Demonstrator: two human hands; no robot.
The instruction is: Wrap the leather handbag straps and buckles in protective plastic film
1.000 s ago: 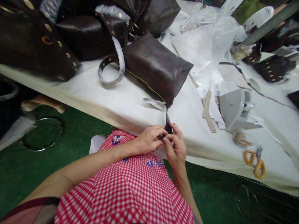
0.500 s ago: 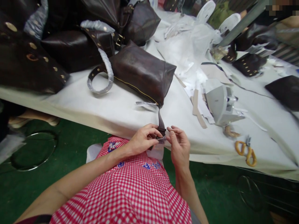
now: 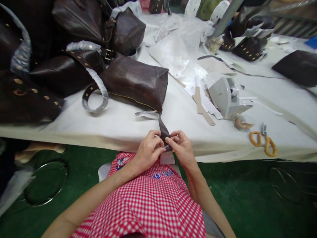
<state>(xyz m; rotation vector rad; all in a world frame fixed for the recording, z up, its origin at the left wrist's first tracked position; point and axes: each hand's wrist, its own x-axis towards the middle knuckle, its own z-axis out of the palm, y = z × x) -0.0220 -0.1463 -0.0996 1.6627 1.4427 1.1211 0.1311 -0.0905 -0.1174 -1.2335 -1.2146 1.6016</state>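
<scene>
A dark brown leather bag (image 3: 133, 82) lies on the white-covered table (image 3: 119, 125), its wrapped strap (image 3: 95, 96) looping to the left. A narrow brown leather tab (image 3: 163, 130) hangs from the bag's zipper end over the table's front edge. My left hand (image 3: 148, 152) and my right hand (image 3: 182, 148) meet at the tab's lower end, fingers pinched on it from both sides. A small pale piece (image 3: 167, 158) hangs just below the fingers.
More dark studded bags (image 3: 37, 82) pile up at the left and back. A grey tape dispenser (image 3: 225, 97), paper strips (image 3: 201, 107) and orange-handled scissors (image 3: 264, 143) lie to the right. Clear plastic bags (image 3: 178, 46) sit behind. Metal rings (image 3: 46, 183) lie on the green floor.
My right hand, briefly apart from the tab half a second ago, has closed on it again beside the left. The view has swung so the bag sits further left.
</scene>
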